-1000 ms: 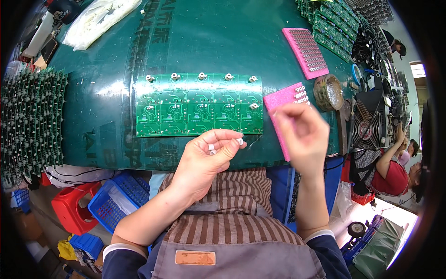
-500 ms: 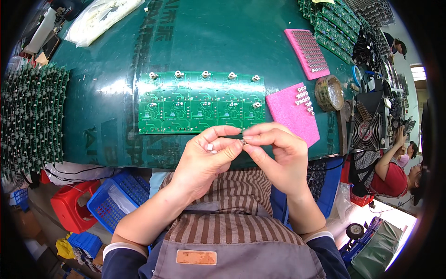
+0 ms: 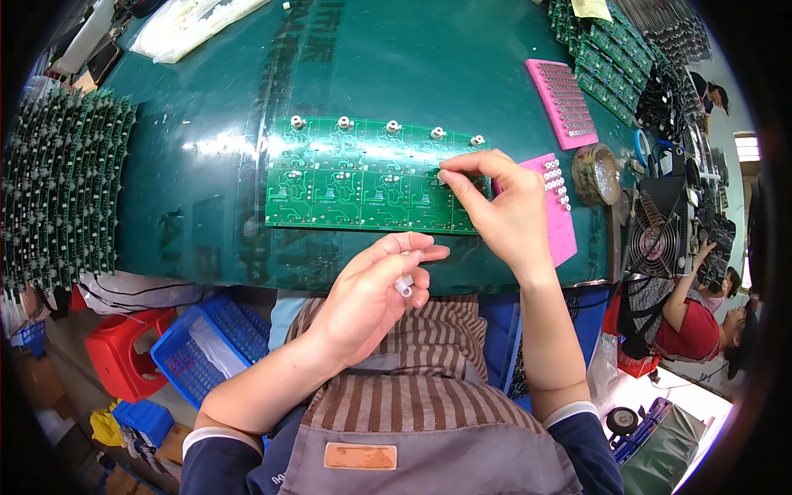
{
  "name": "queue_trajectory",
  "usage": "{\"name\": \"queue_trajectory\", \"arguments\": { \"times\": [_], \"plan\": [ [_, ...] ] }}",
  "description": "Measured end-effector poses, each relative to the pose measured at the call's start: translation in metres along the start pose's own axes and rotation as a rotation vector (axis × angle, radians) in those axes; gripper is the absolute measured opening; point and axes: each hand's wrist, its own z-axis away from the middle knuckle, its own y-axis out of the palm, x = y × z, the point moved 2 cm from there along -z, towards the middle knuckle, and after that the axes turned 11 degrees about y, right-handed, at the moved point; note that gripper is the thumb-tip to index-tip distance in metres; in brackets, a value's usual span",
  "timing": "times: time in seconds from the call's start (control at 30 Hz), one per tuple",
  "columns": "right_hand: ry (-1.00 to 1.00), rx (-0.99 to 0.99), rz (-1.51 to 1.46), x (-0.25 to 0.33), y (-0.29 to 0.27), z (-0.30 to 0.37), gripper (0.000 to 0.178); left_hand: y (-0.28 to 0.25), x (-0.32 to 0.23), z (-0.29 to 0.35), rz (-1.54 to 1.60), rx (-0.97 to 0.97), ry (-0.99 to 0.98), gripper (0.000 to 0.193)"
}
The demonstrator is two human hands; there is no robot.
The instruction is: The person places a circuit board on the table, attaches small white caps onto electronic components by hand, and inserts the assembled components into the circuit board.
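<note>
A green circuit board panel lies flat on the table in front of me. Along its far edge stand several small metal parts with white caps. My right hand reaches over the panel's right half, thumb and forefinger pinched just above its near row; whatever is between the fingertips is too small to make out. Nearer to me, off the panel's front edge, my left hand is curled with its palm up. Small white plastic pieces, one with a round hole, sit in its fingers.
Right of the panel, a pink foam block carries white-topped parts, partly behind my right hand. A second pink foam block, a tape roll and stacked boards lie beyond. More boards stand at left; a plastic bag lies far left.
My hands were together at the panel's front edge. The right has moved away and forward over the panel, while the left has stayed near and curled around the white pieces.
</note>
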Motion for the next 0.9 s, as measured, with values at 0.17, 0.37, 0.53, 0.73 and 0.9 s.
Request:
{"name": "queue_trajectory", "arguments": {
  "times": [0.17, 0.37, 0.53, 0.73, 0.9],
  "plan": [
    [0.001, 0.003, 0.042, 0.0017, 0.0038, 0.0014, 0.008, -0.0027, -0.0024, 0.0015, -0.029, -0.001, -0.002, 0.019],
    [-0.017, -0.029, 0.054, 0.0018, 0.0064, 0.0041, 0.008, 0.0028, -0.0054, 0.0016, -0.130, 0.024, 0.013, 0.021],
    [-0.056, -0.029, 0.062, 0.0005, 0.0066, 0.0052, 0.009, 0.0013, -0.0037, 0.0002, -0.167, 0.050, 0.044, 0.022],
    [-0.156, -0.065, 0.092, 0.0007, 0.0091, 0.0050, 0.007, -0.0023, -0.0026, -0.0010, -0.146, 0.058, 0.063, 0.018],
    [-0.176, -0.108, 0.077, -0.0029, 0.0107, 0.0066, 0.007, -0.0025, -0.0029, -0.0001, -0.202, 0.054, 0.053, 0.016]
  ]
}}
